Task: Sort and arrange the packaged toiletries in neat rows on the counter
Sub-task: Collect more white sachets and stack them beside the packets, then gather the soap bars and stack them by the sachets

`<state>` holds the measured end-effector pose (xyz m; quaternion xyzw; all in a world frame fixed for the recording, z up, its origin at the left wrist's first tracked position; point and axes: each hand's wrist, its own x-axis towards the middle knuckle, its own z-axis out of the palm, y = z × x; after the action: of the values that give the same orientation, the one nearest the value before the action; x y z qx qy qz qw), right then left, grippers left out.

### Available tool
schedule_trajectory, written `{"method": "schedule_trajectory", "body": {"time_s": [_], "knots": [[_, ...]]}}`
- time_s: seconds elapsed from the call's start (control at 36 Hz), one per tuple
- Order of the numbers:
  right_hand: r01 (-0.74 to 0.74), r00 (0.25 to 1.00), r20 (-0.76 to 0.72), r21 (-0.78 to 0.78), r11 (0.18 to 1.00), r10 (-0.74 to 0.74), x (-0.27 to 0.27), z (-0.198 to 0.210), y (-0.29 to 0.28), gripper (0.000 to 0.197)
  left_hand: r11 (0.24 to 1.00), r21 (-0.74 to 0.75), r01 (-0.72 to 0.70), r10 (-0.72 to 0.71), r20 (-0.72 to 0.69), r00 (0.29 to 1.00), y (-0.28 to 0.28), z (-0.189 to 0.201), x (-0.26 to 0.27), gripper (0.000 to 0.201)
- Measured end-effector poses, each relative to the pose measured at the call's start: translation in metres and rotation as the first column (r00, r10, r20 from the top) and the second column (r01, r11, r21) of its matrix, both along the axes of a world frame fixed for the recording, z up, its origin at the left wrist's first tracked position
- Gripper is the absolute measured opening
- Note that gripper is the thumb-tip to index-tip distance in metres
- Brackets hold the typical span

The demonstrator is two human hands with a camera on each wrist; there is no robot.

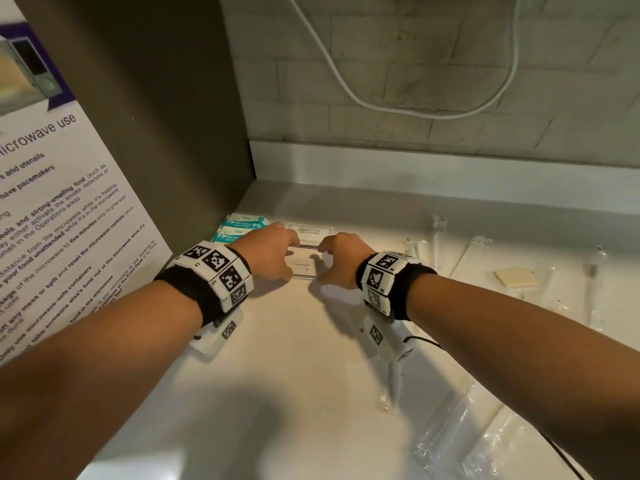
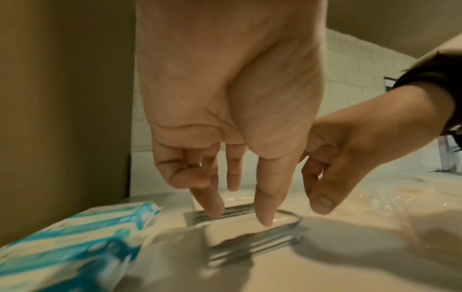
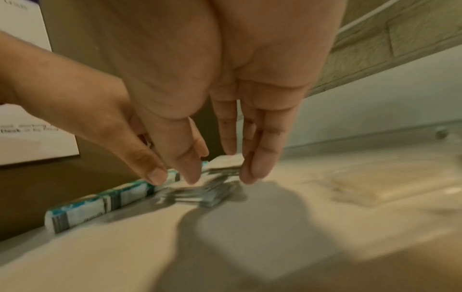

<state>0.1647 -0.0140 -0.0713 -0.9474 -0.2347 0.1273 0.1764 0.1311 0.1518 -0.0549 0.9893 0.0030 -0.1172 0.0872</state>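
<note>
A small stack of flat white sachets [image 1: 304, 268] lies on the counter [image 1: 311, 358], just beside the blue-and-white packets [image 1: 239, 228] in the corner. The left hand [image 1: 268, 252] and right hand [image 1: 341, 258] bracket it — straight fingertips touching its edges, neither gripping. This looks like squaring the stack up; next, the clear-wrapped items [image 1: 516, 277] to the right want rows of their own. Blur hides the stack's count and most print.

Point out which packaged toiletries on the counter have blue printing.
The wipe packets in the far left corner beside the left hand. The shampoo sachets are white, and the wrapped items to the right are clear.
</note>
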Motion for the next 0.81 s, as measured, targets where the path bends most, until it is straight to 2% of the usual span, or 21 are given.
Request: {"method": "schedule_trajectory", "body": {"time_s": [0.11,0.22,0.33,0.47,0.56,0.61,0.69,0.81], "knots": [[0.088,0.995,0.042,0.044,0.995,-0.090,0.005,0.015,-0.044,0.043,0.993,-0.044,0.107,-0.102,0.116,0.988,-0.035,0.015,0.004,0.043],[0.219,0.975,0.047,-0.062,0.974,-0.216,0.015,0.029,-0.108,0.033,0.973,-0.117,0.201,-0.185,0.136,0.973,-0.089,0.015,0.016,0.030],[0.322,0.946,0.055,-0.243,0.915,-0.318,0.019,0.031,-0.171,0.029,0.976,-0.111,0.190,-0.183,0.064,0.981,-0.135,-0.003,0.028,0.032],[0.357,0.929,0.041,-0.368,0.859,-0.368,0.017,0.020,-0.229,0.036,0.982,0.049,0.181,-0.179,-0.046,0.983,-0.176,-0.019,0.028,0.042],[0.309,0.944,0.012,-0.381,0.871,-0.329,0.014,0.012,-0.248,0.036,0.984,0.109,0.140,-0.140,-0.006,0.990,-0.188,-0.021,0.027,0.034],[0.273,0.956,0.007,-0.392,0.879,-0.294,0.015,0.008,-0.256,0.036,0.992,0.096,0.085,-0.088,0.028,0.996,-0.191,-0.022,0.028,0.030],[0.290,0.952,0.018,-0.366,0.884,-0.305,0.018,0.005,-0.266,0.036,1.000,-0.013,-0.022,0.023,0.074,0.997,-0.190,-0.025,0.031,0.030],[0.285,0.958,0.081,-0.360,0.888,-0.274,0.020,0.005,-0.271,0.040,0.969,-0.219,-0.111,0.143,0.134,0.981,-0.182,-0.030,0.034,0.042]]}}
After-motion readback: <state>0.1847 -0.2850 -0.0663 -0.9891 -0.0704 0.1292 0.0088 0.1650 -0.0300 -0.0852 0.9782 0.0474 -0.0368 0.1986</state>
